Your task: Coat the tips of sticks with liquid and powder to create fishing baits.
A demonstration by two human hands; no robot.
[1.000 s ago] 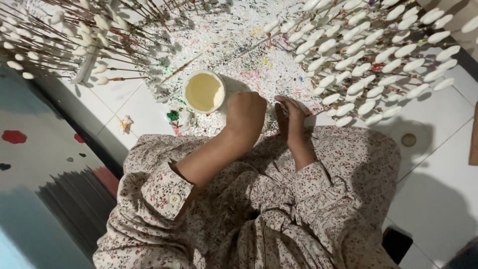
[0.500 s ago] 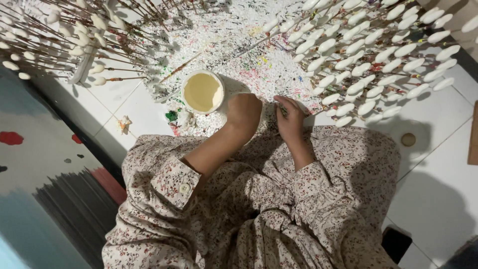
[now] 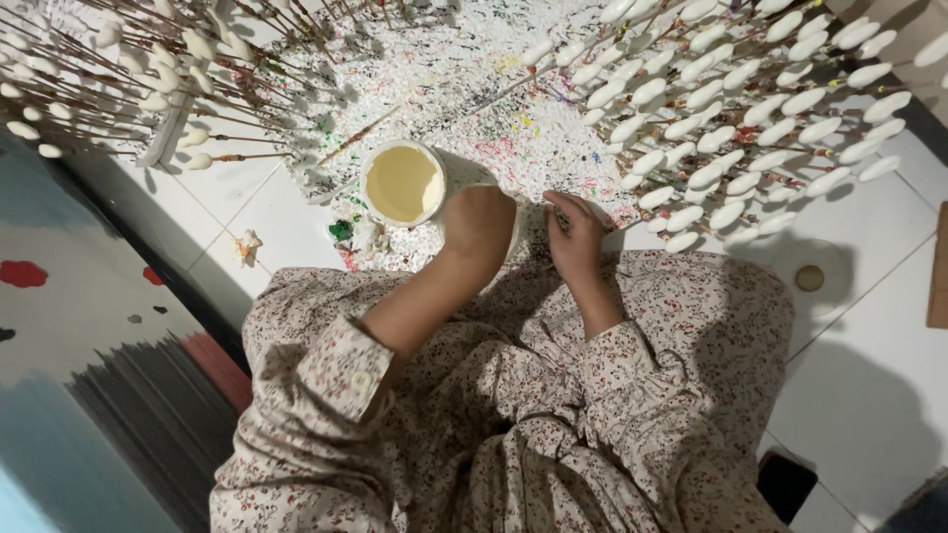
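My left hand [image 3: 481, 225] is curled into a fist with its back toward me, resting against the side of a white cup [image 3: 403, 184] of cream-coloured liquid on the floor. What its fingers hold is hidden. Just to its right, my right hand [image 3: 578, 235] pinches a thin stick [image 3: 559, 215] between fingertips and thumb. Both hands hover above my lap, which is covered by a floral dress [image 3: 513, 415], at the edge of a paint-speckled sheet [image 3: 474, 89].
Many sticks tipped with white oval blobs fan out at the upper left [image 3: 148, 89] and upper right [image 3: 750, 109]. A small white scrap [image 3: 247, 247] lies on the white floor tiles. A painted board [image 3: 79, 336] lies on the left. A small round disc [image 3: 810, 277] sits on the right.
My hands stay in almost the same spot by the cup. The right hand's fingers have shifted slightly on the stick.
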